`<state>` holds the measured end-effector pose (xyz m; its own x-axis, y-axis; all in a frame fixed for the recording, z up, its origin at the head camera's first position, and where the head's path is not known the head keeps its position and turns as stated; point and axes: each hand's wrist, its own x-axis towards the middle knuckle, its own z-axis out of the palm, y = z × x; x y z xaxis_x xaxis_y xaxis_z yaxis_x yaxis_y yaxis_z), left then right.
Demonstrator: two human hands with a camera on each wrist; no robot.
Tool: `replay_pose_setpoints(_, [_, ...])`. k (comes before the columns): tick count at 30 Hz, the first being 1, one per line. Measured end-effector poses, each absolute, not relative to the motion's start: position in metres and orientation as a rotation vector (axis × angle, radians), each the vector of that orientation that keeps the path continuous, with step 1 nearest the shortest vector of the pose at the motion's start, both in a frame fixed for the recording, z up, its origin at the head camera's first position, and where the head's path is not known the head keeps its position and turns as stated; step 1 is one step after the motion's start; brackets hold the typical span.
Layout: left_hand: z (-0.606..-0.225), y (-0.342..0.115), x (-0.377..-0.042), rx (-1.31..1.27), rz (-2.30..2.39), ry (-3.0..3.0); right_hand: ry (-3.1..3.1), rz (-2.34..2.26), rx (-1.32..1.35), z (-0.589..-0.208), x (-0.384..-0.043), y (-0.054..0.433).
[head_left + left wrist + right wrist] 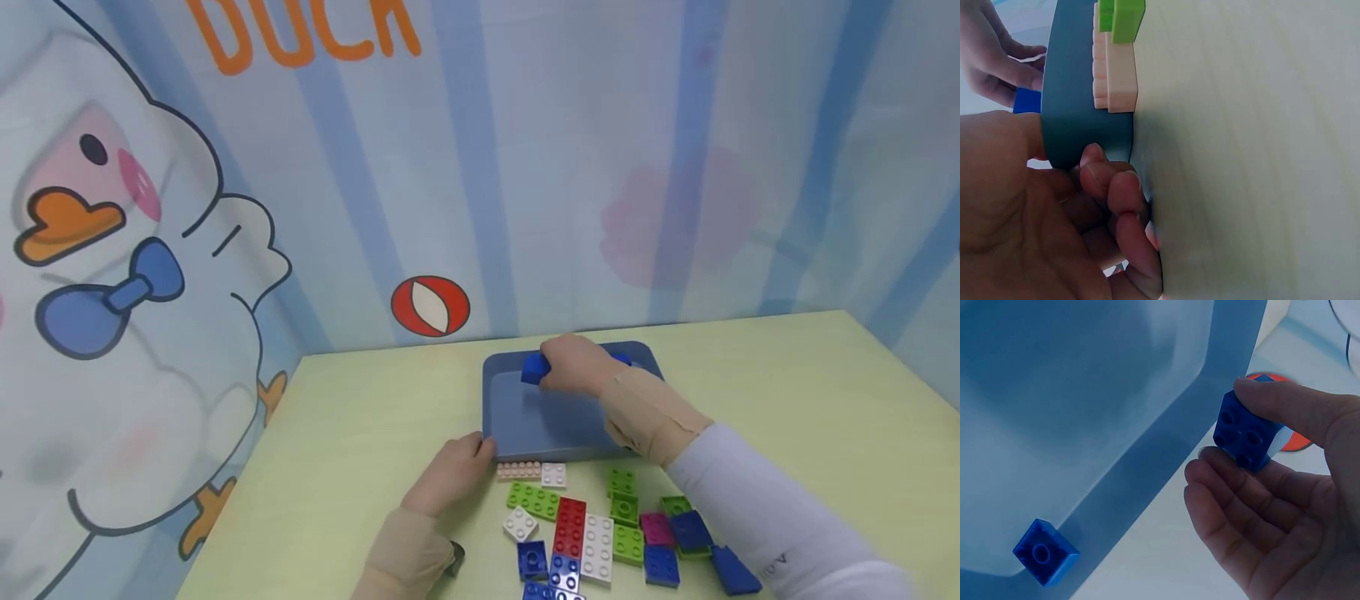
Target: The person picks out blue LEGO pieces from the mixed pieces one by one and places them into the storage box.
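Over the far side of a blue-grey tray [555, 429], my right hand [576, 364] pinches a blue toy brick [1244, 431] between thumb and fingers, its studs facing the right wrist camera. Another blue brick [1044, 553] lies in the tray's far right corner, hollow underside showing. My left hand [457, 475] grips the near left corner of the tray, thumb over the rim and fingers curled against the outer wall. Close to those fingers, a peach brick [1122, 78] sits along the tray's near wall.
Several loose bricks lie in front of the tray: a white one [553, 474], a red one [569, 527], a green one [628, 543], a magenta one [657, 528] and blue ones [662, 565]. A printed cloth backdrop [570, 167] hangs behind the pale yellow table [787, 400].
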<state>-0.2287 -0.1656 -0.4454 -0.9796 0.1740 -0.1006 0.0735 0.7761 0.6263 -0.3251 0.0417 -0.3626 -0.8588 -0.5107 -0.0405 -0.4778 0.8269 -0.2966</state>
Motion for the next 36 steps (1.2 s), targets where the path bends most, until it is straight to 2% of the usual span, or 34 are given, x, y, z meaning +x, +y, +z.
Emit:
replay_pose_setpoints(15, [-0.446, -0.168, -0.23, 0.198, 0.971, 2.827, 2.878, -0.453, -0.794, -0.387, -0.356, 0.021])
replay_pose_setpoints(22, [-0.448, -0.167, -0.232, 0.207, 0.994, 2.811, 2.87, -0.474, -0.739, -0.403, -0.359, 0.005])
replay_pose_setpoints(36, [-0.447, -0.165, -0.231, 0.202, 0.998, 2.817, 2.891, -0.42, -0.76, -0.408, -0.361, -0.004])
